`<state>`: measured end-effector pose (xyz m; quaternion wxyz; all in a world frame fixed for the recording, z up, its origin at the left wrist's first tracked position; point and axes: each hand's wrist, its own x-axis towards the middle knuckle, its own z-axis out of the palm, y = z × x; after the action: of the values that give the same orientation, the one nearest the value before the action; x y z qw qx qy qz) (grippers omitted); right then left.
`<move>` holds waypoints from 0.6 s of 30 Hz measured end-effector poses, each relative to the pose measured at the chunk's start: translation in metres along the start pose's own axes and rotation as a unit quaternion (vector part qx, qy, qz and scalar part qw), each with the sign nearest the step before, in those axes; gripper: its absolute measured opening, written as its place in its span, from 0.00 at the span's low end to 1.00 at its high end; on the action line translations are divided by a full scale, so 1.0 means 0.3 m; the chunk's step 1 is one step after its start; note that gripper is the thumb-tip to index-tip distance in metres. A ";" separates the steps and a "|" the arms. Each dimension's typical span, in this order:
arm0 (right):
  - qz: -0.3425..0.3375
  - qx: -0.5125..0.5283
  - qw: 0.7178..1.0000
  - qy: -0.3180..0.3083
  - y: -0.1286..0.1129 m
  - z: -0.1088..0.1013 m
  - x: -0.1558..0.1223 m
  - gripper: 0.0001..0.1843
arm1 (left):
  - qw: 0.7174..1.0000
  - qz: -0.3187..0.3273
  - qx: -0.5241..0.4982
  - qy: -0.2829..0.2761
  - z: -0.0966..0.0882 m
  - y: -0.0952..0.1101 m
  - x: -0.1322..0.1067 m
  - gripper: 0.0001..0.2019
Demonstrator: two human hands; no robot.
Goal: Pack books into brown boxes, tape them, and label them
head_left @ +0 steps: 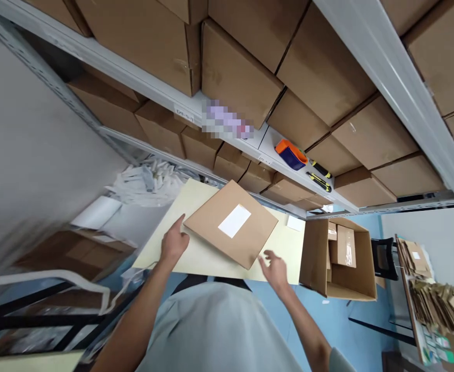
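A flat brown cardboard box (207, 214) lies turned at an angle over the pale yellow tabletop (285, 243). On its upper face is a white label (235, 221). Beside the box's left corner is my left hand (175, 242), its index finger stretched out and thumb apart, holding nothing I can see. My right hand (275, 269) is near the box's lower right corner, fingers apart and slightly bent. It appears just clear of the cardboard. Whether the box rests fully flat on the table I cannot tell.
Shelves of cardboard boxes (237, 72) rise behind the table. An orange and blue tape dispenser (291, 154) and yellow-black cutters (319, 182) sit on a shelf ledge. An open carton (316, 258) holding smaller boxes stands right; white plastic bags (149, 183) lie left.
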<state>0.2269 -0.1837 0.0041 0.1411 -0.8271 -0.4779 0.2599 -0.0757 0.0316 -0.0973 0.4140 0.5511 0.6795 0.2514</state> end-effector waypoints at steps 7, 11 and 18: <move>-0.166 -0.155 0.928 0.295 -0.316 -0.571 0.570 0.35 | 0.971 0.209 -0.113 0.040 -0.048 0.362 -0.014 0.28; -0.162 -0.235 0.918 0.274 -0.470 -0.671 0.878 0.32 | 0.942 0.298 -0.154 -0.008 -0.029 0.581 -0.072 0.25; -0.085 -0.304 0.926 0.206 -0.482 -0.600 1.073 0.25 | 0.921 0.330 -0.190 -0.082 0.029 0.618 -0.260 0.26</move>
<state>0.3563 0.1699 0.1275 0.0000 -0.8219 -0.5629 -0.0872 0.0357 0.0054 0.0684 0.4585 0.6738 0.3620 0.4524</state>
